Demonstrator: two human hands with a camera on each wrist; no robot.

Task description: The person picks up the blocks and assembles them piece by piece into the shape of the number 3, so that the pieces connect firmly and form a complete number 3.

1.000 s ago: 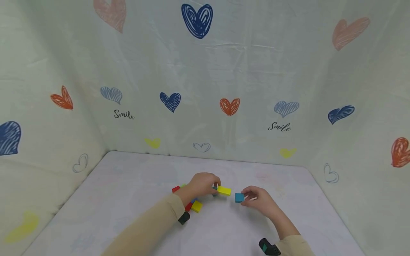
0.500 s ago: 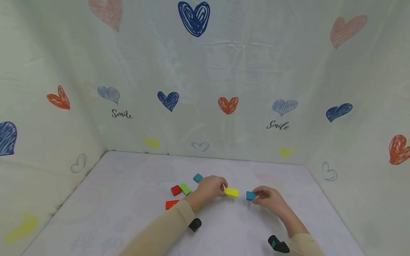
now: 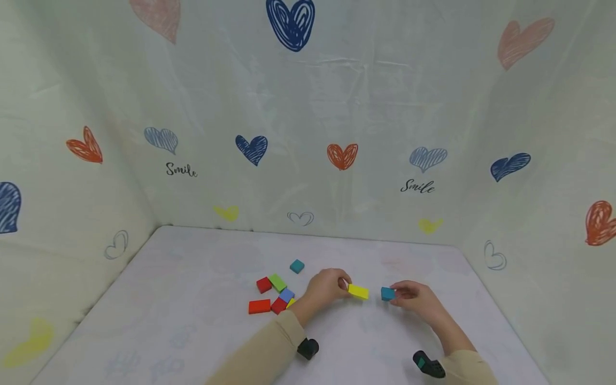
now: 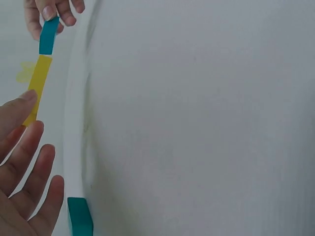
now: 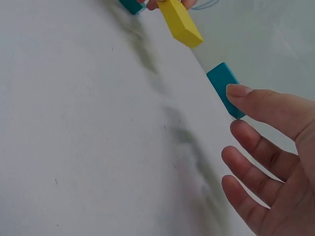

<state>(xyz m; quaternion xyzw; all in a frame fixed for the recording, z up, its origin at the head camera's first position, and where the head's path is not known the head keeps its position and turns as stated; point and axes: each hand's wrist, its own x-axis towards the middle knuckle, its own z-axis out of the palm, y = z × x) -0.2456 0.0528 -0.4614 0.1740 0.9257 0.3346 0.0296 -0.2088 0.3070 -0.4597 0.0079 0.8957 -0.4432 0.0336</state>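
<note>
Between thumb and fingers, my left hand (image 3: 327, 286) pinches one end of a long yellow block (image 3: 358, 291). My right hand (image 3: 416, 298) pinches a teal block (image 3: 387, 294) just to the right of it. In the head view a small gap separates the two blocks. The right wrist view shows the teal block (image 5: 221, 81) between the thumb and a mostly hidden fingertip, the other fingers spread. From the left wrist, the yellow block (image 4: 40, 73) points toward the teal one. Both appear held above the table, with shadows below.
Left of my left hand lie a red block (image 3: 263, 285), a green one (image 3: 277, 283), a blue one (image 3: 286, 295), an orange-red one (image 3: 260, 306) and another red one (image 3: 278, 305). A yellow block (image 3: 291, 303) is partly hidden by the wrist. Another teal block (image 3: 297, 266) lies farther back.
Both hands have moved to the right with their blocks, and the gap between the blocks has widened. Blocks on the table that the left arm covered now show.
</note>
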